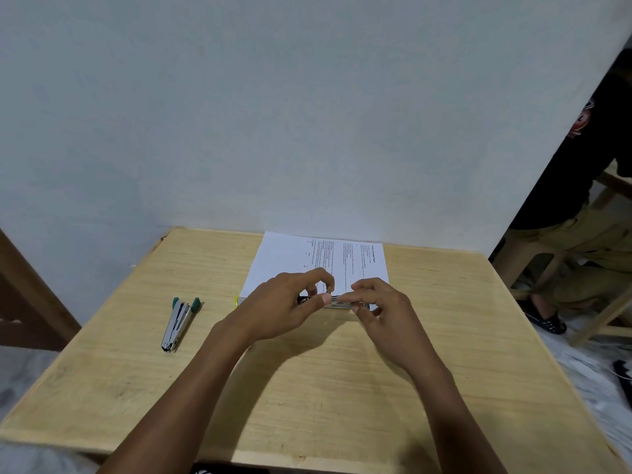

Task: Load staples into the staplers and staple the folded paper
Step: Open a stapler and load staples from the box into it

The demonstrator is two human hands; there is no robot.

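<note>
Both of my hands meet over the near edge of a printed paper sheet (290, 254) that lies at the far middle of the wooden table (307, 388). My left hand (287, 306) pinches a small metal piece between thumb and forefinger. My right hand (383, 302) holds a silver stapler (342, 303) by its end, and most of that stapler is hidden by my fingers. A second stapler (178, 323), silver with green tips, lies open on the table to the left, apart from both hands. A small yellow object (236, 300) peeks out beside my left hand.
A pale wall stands right behind the table's far edge. Another person in dark clothing (581, 206) sits on a wooden stool at the far right. A brown wooden frame (30, 295) stands left of the table.
</note>
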